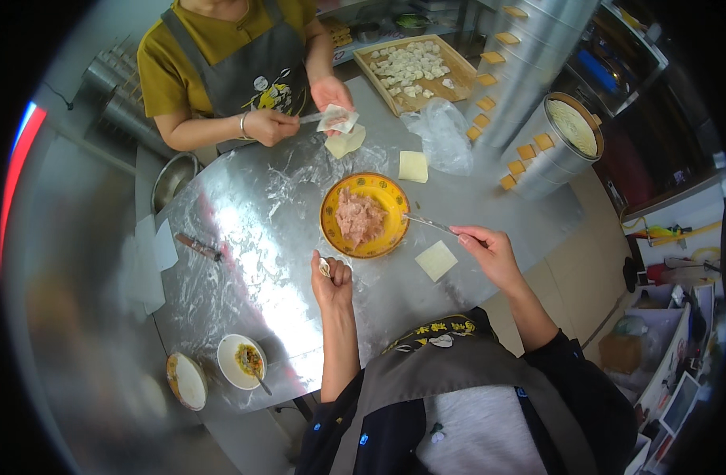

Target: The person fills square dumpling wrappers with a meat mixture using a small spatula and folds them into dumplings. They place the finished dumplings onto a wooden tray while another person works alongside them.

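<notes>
On the floured steel bench [252, 229], my left hand [331, 281] pinches a small folded dumpling [325, 267] at seven o'clock of the yellow round filling bowl [364, 214]; my right hand [490, 252] grips a thin metal spreader [426, 222] at its three o'clock

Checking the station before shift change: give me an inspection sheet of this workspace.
Surface: metal table, dusted with flour.
Job's things: yellow bowl of minced filling; square wrappers; wooden tray of finished dumplings.
Clutter: plastic bag; two small dishes at the near edge.
Grippers: left hand closed on a folded dumpling; right hand holds a spatula at the bowl.
Cables: nothing seen.
Surroundings: co-worker's hands wrapping opposite; stacked steamers.
</notes>
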### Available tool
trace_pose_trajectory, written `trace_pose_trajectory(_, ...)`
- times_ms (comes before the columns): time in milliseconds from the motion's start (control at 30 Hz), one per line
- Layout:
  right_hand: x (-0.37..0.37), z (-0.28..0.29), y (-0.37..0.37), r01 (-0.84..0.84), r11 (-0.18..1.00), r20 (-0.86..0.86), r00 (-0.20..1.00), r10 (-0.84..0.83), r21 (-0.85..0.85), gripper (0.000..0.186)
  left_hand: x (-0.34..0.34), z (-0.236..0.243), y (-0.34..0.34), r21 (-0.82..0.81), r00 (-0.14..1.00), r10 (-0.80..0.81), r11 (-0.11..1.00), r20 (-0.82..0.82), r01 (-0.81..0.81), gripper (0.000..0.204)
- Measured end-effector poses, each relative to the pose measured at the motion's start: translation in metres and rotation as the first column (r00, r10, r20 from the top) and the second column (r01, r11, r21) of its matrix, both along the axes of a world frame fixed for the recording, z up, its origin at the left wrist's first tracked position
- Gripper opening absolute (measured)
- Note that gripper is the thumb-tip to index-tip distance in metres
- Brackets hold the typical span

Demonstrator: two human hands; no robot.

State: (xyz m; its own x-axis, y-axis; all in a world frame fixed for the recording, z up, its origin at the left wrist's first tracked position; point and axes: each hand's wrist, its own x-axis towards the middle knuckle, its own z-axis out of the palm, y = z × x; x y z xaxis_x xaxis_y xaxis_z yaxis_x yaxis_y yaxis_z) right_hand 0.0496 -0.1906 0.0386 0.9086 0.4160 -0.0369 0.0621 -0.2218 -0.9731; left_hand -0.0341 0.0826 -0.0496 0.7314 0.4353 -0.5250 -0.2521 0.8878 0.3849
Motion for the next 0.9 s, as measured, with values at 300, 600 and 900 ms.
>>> trace_pose_trajectory(300, 0.012, -0.026, -0.042, 0.311, 0.940, -0.238, 0.932, -0.272, 0.143, 0.027, 0.082, 0.019, -0.075, 0.058, 0.915, -0.329, 0.935, -0.235, 0.351, 0.026)
trace_pose_trajectory(600, 0.025, -0.154, -0.045, 0.176, 0.902, 0.033, 0.984, -0.177, -0.394, 0.013, 0.207, 0.028, -0.032, 0.548, 0.786, -0.604, 0.616, -0.132, 0.566, 0.069)
trace_pose_trajectory(900, 0.023, -0.179, -0.006, 0.049, 0.876, 0.143, 0.989, 0.023, -0.480, 0.018, 0.035, -0.008, -0.062, 0.465, 0.824, -0.546, 0.697, -0.151, 0.546, 0.034)
